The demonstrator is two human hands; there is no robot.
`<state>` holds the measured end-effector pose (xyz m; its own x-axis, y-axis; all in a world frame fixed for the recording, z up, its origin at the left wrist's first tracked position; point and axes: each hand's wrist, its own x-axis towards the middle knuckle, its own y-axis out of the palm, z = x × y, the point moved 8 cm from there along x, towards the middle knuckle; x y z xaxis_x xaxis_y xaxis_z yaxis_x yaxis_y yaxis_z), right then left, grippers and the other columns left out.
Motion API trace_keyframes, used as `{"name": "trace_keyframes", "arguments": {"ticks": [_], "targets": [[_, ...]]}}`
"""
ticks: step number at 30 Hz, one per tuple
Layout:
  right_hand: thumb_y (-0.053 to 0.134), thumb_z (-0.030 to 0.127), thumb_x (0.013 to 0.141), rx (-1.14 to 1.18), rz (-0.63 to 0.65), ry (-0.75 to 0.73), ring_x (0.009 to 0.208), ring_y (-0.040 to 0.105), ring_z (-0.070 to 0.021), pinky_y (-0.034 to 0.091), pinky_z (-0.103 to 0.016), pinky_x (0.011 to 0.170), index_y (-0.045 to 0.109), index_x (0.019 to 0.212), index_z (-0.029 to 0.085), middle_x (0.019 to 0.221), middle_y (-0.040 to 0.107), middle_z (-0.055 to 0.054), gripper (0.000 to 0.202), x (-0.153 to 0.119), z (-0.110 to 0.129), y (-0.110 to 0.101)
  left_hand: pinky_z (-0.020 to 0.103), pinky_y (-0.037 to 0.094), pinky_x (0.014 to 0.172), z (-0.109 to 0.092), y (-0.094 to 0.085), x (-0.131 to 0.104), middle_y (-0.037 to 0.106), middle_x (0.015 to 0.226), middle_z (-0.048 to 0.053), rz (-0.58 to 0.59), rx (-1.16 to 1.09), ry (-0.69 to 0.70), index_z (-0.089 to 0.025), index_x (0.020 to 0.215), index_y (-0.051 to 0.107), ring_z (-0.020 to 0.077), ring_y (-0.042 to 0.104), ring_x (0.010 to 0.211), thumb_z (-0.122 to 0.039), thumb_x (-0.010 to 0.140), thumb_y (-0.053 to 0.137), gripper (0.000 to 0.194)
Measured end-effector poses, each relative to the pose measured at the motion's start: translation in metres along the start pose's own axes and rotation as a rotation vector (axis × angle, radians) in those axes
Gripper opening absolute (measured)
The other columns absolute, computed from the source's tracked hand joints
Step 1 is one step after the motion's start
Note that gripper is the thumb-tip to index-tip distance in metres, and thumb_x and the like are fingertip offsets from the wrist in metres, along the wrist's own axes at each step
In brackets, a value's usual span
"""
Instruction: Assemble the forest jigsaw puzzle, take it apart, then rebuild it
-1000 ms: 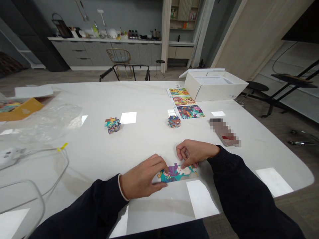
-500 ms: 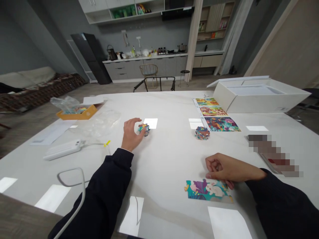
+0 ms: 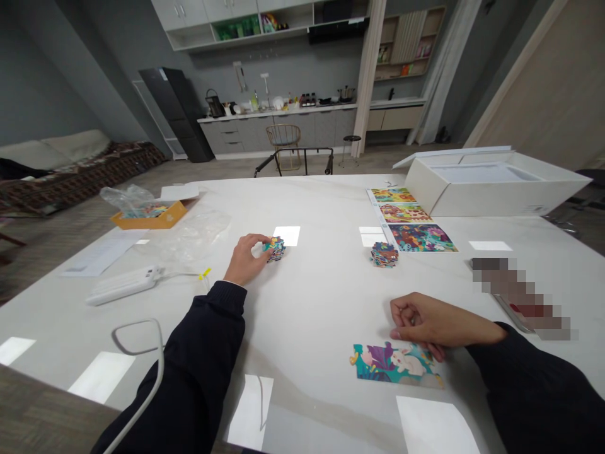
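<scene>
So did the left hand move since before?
Yes. The left hand left the assembled puzzle strip and went far left to the small stack of puzzle pieces, now touching it.

My left hand (image 3: 246,257) reaches out over the white glossy desk (image 3: 312,302), fingers closed around a small stack of colourful jigsaw pieces (image 3: 275,248). My right hand (image 3: 428,320) rests loosely curled just behind a partly assembled teal-and-purple puzzle strip with a white rabbit (image 3: 397,364), fingertips touching its far edge. A second small pile of colourful pieces (image 3: 384,254) sits near three printed reference pictures (image 3: 409,218), beside an open white cardboard box (image 3: 491,180).
</scene>
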<state>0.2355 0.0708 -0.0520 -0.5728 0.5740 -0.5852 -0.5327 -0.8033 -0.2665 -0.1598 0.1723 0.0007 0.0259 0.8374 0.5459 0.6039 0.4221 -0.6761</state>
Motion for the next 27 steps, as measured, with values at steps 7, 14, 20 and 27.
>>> {"name": "trace_keyframes", "arguments": {"ticks": [7,14,20,27], "targets": [[0.08,0.063,0.076,-0.012,-0.007,-0.005,0.033,0.051,-0.0082,0.031,-0.017,0.032,0.048,0.078,0.022,0.051,0.058,0.008,0.053,-0.001,0.003,-0.001,0.043,0.053,0.093,-0.045,-0.02,0.001,0.075,0.107,0.005,-0.037,-0.036,0.056,-0.023,0.107,0.069,0.0265,0.065,0.106,-0.029,0.079,0.08,0.03],[0.081,0.064,0.074,0.015,-0.01,0.005,0.033,0.051,-0.0084,0.037,-0.017,0.034,0.052,0.079,0.021,0.051,0.059,0.007,0.053,-0.003,0.004,-0.003,0.038,0.056,0.089,-0.183,0.02,-0.064,0.072,0.1,0.006,0.393,-0.534,0.31,-0.022,0.102,0.068,0.0217,0.067,0.097,-0.024,0.084,0.081,0.022],[0.081,0.064,0.074,0.018,-0.007,0.006,0.034,0.053,-0.009,0.038,-0.018,0.035,0.053,0.081,0.021,0.052,0.06,0.007,0.052,-0.003,0.003,-0.004,0.035,0.057,0.08,-0.202,0.049,-0.127,0.065,0.094,0.005,0.675,-0.615,0.212,-0.022,0.097,0.068,0.0206,0.064,0.089,-0.015,0.073,0.086,0.031],[0.086,0.06,0.069,-0.043,-0.028,0.0,0.036,0.055,-0.0092,0.036,-0.019,0.036,0.054,0.08,0.021,0.056,0.06,0.008,0.052,-0.005,0.008,-0.002,0.035,0.06,0.081,-0.187,0.044,-0.135,0.06,0.098,0.006,0.637,-0.593,0.163,-0.028,0.098,0.077,0.0204,0.064,0.092,-0.018,0.079,0.083,0.022]]}}
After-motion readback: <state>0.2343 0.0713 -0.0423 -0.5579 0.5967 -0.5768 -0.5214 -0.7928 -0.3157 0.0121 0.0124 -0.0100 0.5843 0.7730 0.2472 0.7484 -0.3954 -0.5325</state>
